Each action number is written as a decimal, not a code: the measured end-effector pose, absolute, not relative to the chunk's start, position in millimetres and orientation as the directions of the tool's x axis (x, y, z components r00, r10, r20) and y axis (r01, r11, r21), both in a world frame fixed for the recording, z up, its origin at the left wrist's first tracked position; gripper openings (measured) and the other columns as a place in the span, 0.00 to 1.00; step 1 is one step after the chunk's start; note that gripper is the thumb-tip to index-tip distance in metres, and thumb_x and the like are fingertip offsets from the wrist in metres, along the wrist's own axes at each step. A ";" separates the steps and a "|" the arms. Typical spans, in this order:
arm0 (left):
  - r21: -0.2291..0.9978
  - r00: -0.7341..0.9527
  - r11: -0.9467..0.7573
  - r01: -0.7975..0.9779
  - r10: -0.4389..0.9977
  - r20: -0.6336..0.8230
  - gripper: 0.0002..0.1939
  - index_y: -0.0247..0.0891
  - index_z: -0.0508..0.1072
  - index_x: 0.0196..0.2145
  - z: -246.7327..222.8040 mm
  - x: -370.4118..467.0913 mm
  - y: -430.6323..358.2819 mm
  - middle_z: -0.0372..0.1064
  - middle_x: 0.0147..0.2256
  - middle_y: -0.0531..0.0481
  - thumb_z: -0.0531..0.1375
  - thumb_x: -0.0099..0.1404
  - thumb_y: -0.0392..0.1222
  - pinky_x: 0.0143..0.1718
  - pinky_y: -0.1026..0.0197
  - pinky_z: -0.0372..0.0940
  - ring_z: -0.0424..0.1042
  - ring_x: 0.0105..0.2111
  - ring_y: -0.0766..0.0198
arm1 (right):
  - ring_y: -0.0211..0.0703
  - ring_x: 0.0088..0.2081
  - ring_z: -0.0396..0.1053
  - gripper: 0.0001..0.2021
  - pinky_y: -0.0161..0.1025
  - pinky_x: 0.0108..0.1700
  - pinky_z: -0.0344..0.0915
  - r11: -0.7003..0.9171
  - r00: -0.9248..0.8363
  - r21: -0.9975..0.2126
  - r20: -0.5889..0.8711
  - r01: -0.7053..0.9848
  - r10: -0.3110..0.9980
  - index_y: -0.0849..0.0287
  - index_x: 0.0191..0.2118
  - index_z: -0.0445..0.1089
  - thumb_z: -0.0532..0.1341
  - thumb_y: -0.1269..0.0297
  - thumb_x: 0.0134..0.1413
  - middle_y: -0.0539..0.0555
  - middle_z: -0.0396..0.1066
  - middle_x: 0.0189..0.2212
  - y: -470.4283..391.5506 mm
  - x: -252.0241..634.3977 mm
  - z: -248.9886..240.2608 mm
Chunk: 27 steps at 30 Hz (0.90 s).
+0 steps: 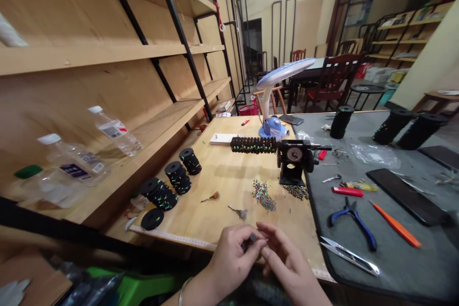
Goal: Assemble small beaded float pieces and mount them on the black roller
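My left hand [233, 253], with a bangle at the wrist, pinches a small dark piece [253, 238] at the table's front edge; it is too small to name. My right hand [287, 260] meets it, thumb and fingertips closed against the left fingertips; anything in them is hidden. Beyond the hands lie a feather-like tuft with a thin stem [239, 212] and an orange-tipped one [214, 196]. A pile of colourful beads [261, 189] runs into small grey metal pieces [267, 202]. Behind stands a black clamp-like device [292, 162], with a dark foam roll [253, 145] extending left from it.
Black foam spools [158, 193] stand at the table's left edge. On the grey mat [344, 167] at right lie blue-handled pliers [353, 222], thread snips [349, 256], an orange pointed tool [394, 224] and a red lighter [347, 191]. A desk lamp [273, 126] stands behind; bottles [116, 131] sit on the left shelf.
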State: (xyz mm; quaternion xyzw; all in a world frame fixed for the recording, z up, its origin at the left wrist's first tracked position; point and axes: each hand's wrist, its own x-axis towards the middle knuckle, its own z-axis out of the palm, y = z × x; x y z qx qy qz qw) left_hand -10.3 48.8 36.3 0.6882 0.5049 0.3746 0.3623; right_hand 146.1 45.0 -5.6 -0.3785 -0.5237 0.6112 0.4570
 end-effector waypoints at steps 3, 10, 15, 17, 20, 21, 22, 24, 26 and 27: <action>0.850 0.202 -0.224 0.476 0.969 0.142 0.08 0.36 0.78 0.29 39.9 -7.6 51.6 0.75 0.27 0.46 0.59 0.62 0.39 0.30 0.64 0.62 0.72 0.27 0.61 | 0.41 0.27 0.68 0.19 0.35 0.28 0.64 0.017 -0.321 -0.998 0.035 -0.058 0.946 0.58 0.47 0.68 0.57 0.49 0.58 0.51 0.71 0.27 48.4 146.1 -5.2; 0.880 0.080 -0.135 0.455 0.991 0.111 0.10 0.36 0.77 0.28 42.8 -9.3 61.9 0.73 0.24 0.47 0.60 0.62 0.43 0.27 0.64 0.60 0.69 0.25 0.62 | 0.39 0.21 0.59 0.16 0.35 0.26 0.55 0.162 -0.143 -0.977 0.142 0.140 0.979 0.56 0.26 0.69 0.59 0.50 0.56 0.47 0.62 0.17 51.4 172.6 -9.1; 0.825 0.057 -0.170 0.539 0.984 0.166 0.08 0.37 0.77 0.29 34.7 -7.3 75.8 0.73 0.27 0.46 0.60 0.62 0.41 0.30 0.63 0.61 0.71 0.28 0.59 | 0.33 0.14 0.51 0.20 0.31 0.18 0.47 -0.119 0.054 -0.978 -0.129 -0.170 0.990 0.56 0.27 0.64 0.61 0.43 0.50 0.43 0.59 0.12 57.9 185.4 -19.6; 0.772 0.099 -0.183 0.608 0.983 0.154 0.06 0.37 0.77 0.29 25.6 -3.8 81.6 0.73 0.28 0.46 0.60 0.61 0.38 0.32 0.62 0.61 0.71 0.30 0.58 | 0.30 0.14 0.50 0.21 0.29 0.17 0.45 -0.177 0.085 -0.936 -0.212 -0.303 0.974 0.57 0.28 0.63 0.64 0.43 0.47 0.42 0.60 0.13 60.2 187.0 -24.1; 0.685 0.116 -0.174 0.707 0.985 0.131 0.07 0.37 0.76 0.29 10.1 1.1 89.3 0.71 0.29 0.45 0.57 0.61 0.34 0.33 0.61 0.61 0.71 0.31 0.57 | 0.29 0.15 0.50 0.20 0.28 0.18 0.46 -0.149 0.167 -0.887 -0.243 -0.437 0.956 0.57 0.29 0.64 0.67 0.45 0.45 0.41 0.59 0.13 60.3 189.6 -26.7; 0.661 0.114 -0.172 0.731 0.985 0.130 0.08 0.37 0.76 0.29 5.6 2.5 91.3 0.71 0.30 0.45 0.56 0.61 0.34 0.34 0.61 0.60 0.71 0.32 0.57 | 0.29 0.15 0.50 0.20 0.27 0.17 0.45 -0.135 0.185 -0.878 -0.244 -0.459 0.952 0.57 0.30 0.64 0.67 0.45 0.45 0.41 0.58 0.13 59.6 191.2 -26.4; 0.642 0.114 -0.174 0.747 0.984 0.135 0.08 0.38 0.76 0.30 1.8 3.9 93.1 0.71 0.31 0.45 0.56 0.61 0.33 0.34 0.60 0.60 0.70 0.32 0.57 | 0.29 0.15 0.50 0.20 0.27 0.17 0.45 -0.125 0.198 -0.873 -0.243 -0.472 0.950 0.57 0.30 0.64 0.68 0.46 0.44 0.41 0.58 0.13 58.8 193.3 -25.9; 0.615 0.122 -0.186 0.766 0.982 0.144 0.09 0.39 0.75 0.32 -3.6 6.9 96.3 0.70 0.32 0.46 0.55 0.62 0.33 0.35 0.60 0.60 0.70 0.33 0.58 | 0.29 0.15 0.50 0.20 0.28 0.17 0.45 -0.123 0.200 -0.866 -0.246 -0.484 0.948 0.57 0.30 0.64 0.68 0.46 0.44 0.41 0.59 0.13 57.0 198.2 -24.4; 0.591 0.125 -0.184 0.786 0.982 0.140 0.09 0.40 0.75 0.33 -7.0 10.9 99.7 0.70 0.32 0.47 0.55 0.62 0.32 0.35 0.61 0.59 0.69 0.33 0.58 | 0.30 0.15 0.50 0.20 0.28 0.16 0.45 -0.120 0.216 -0.864 -0.253 -0.490 0.943 0.56 0.30 0.64 0.68 0.46 0.43 0.42 0.59 0.12 56.1 202.9 -23.1; 0.576 0.119 -0.174 0.799 0.984 0.132 0.09 0.40 0.75 0.32 -8.4 13.3 101.8 0.69 0.32 0.48 0.55 0.61 0.32 0.35 0.61 0.59 0.69 0.33 0.59 | 0.30 0.15 0.50 0.20 0.29 0.16 0.45 -0.113 0.232 -0.863 -0.255 -0.492 0.939 0.56 0.31 0.64 0.68 0.46 0.43 0.42 0.59 0.12 56.1 204.9 -22.5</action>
